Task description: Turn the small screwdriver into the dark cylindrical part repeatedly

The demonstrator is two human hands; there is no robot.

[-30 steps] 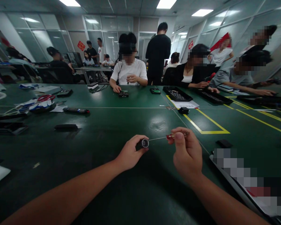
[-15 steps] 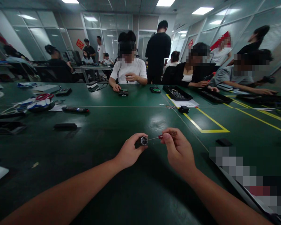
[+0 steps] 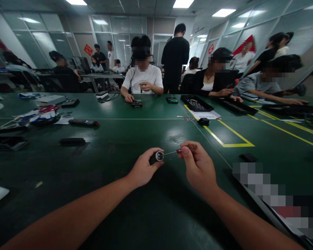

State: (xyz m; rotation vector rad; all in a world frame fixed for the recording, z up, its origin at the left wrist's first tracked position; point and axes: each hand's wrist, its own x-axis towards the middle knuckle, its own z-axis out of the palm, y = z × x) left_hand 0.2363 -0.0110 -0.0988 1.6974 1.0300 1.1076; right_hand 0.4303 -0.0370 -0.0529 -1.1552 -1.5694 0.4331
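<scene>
My left hand (image 3: 144, 167) is closed around a small dark cylinder (image 3: 159, 156), its pale ring-shaped open end turned towards me. Between the thumb and fingers of my right hand (image 3: 199, 166) is the handle of a screwdriver (image 3: 178, 151), reddish and see-through. The thin metal shaft points left, and its tip reaches the open end of the cylinder. Whether the tip touches anything inside is too small to tell. Both hands are held above the green table (image 3: 135, 215).
Dark trays (image 3: 197, 103) and yellow tape (image 3: 226, 145) lie at the right. A small black block (image 3: 203, 121) sits near the tape. On the left are a dark pen-like tool (image 3: 83, 122), a black bar (image 3: 72, 141) and cables. Across the table a person (image 3: 142, 78) handles small parts.
The view has shifted very slightly. The cylinder's open end faces me a little more squarely, with the screwdriver tip still at it. My grip on both is the same.
</scene>
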